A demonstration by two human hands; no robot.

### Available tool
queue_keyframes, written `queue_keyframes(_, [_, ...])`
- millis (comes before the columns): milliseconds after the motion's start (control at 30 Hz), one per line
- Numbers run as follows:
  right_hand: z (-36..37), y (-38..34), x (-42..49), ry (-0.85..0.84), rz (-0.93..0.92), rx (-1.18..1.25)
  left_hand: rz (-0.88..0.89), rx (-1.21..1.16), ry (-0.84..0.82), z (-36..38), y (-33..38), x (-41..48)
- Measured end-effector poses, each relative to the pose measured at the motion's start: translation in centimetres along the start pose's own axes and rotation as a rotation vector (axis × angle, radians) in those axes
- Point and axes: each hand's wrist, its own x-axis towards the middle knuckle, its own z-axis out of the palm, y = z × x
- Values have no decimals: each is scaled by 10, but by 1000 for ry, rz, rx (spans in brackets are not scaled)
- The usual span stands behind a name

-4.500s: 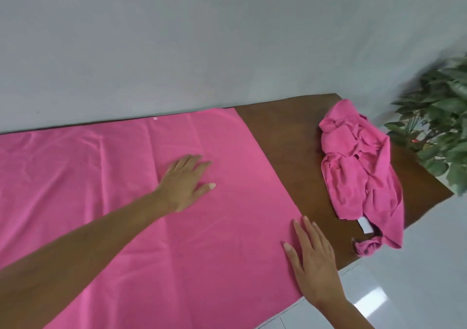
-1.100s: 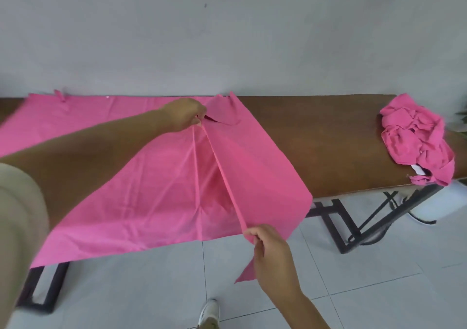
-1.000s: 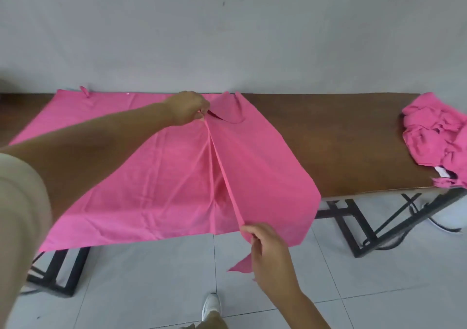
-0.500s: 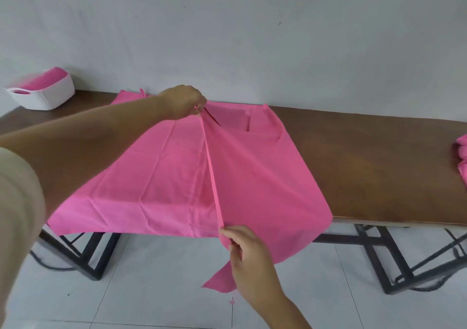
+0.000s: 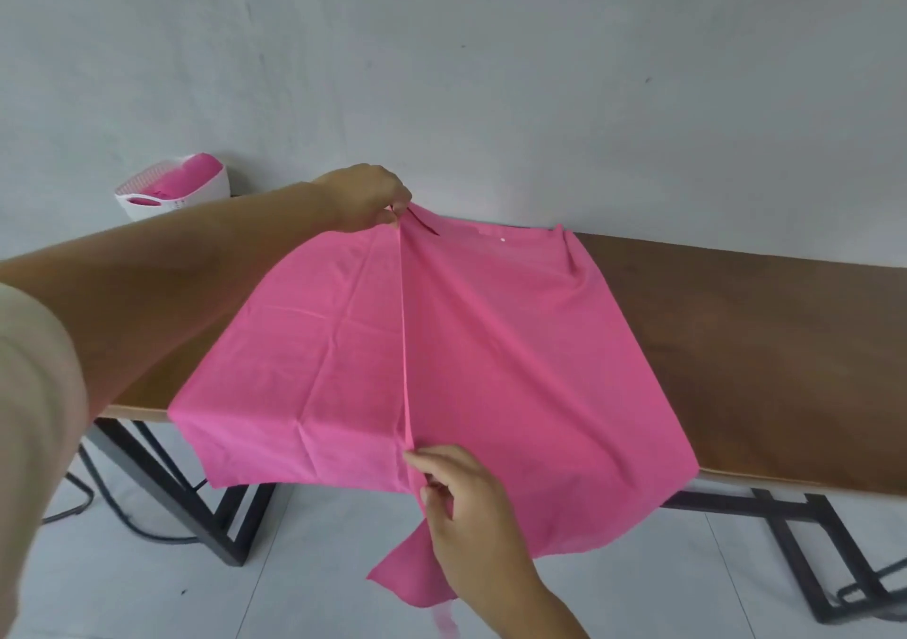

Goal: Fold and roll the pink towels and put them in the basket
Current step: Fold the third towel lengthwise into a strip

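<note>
A large pink towel [image 5: 491, 368] lies across the brown table [image 5: 760, 354], its near part hanging over the front edge. A raised ridge of cloth runs down its middle. My left hand [image 5: 365, 199] pinches the far end of that ridge by the wall. My right hand [image 5: 466, 501] pinches the near end, just past the table's front edge. A loose corner of the towel hangs below my right hand. The white basket [image 5: 174, 197] stands at the far left of the table with pink cloth inside.
The grey wall [image 5: 491, 74] runs right behind the table. Black metal table legs [image 5: 196, 506] stand on the pale tiled floor below. A dark cable lies on the floor at the left.
Both hands have carried the pinched ridge leftwards, so the right half of the towel now lies over the left. The view swung left: the basket came in, the crumpled towel left.
</note>
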Motion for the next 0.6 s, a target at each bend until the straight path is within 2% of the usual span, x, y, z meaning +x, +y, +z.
queue_keyframes(600, [169,-85,75,-57,20,21,2,-4,53,13,-166,-109])
